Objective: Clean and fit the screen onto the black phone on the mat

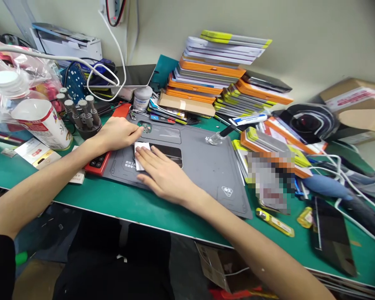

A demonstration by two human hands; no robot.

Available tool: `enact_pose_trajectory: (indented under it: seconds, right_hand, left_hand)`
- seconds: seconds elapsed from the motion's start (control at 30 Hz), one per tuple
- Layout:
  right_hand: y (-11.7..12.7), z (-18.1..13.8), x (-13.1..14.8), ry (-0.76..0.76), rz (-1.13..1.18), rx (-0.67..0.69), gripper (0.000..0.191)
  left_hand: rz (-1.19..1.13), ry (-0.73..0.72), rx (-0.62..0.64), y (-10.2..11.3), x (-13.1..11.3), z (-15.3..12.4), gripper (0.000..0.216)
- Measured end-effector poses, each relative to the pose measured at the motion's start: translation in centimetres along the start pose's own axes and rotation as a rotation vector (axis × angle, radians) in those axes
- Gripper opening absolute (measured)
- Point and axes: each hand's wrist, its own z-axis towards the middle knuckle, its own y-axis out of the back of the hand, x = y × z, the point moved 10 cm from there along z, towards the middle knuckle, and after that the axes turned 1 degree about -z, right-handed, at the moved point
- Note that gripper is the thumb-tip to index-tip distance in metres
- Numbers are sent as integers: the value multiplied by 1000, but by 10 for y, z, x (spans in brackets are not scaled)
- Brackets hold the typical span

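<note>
My right hand [164,171] lies palm down, its fingers stretched out flat over a folded white wipe [140,167]. The wipe covers the left end of a dark-screened smartphone [173,155], which rests on a grey work mat [203,166]. My left hand [120,133] is closed above the mat's left part, fingers curled under and thumb pointing right; whatever it holds, if anything, is hidden. Just below its wrist is a red device with black buttons [97,163]. A small round part in a green-edged recess [145,127] sits beside my left fingertips.
Behind the mat stand stacked orange, grey and yellow boxes [203,79] and a white jar [142,98]. Screwdrivers in a holder [84,112] and a white-red canister [43,125] crowd the left. A glass bottle with brush [217,138], yellow cutter [275,222] and black phone [333,237] lie right.
</note>
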Motion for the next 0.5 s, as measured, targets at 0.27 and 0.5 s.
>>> enact_pose_trajectory:
  seconds: [0.27,0.5]
  right_hand:
    - [2,-4,7,24,16,-14,73]
    - [2,1,-6,-33,-1,-2,73]
  left_hand:
    - [1,4,7,-1,0,0,65]
    - [-13,24,-12,0,2,1,68]
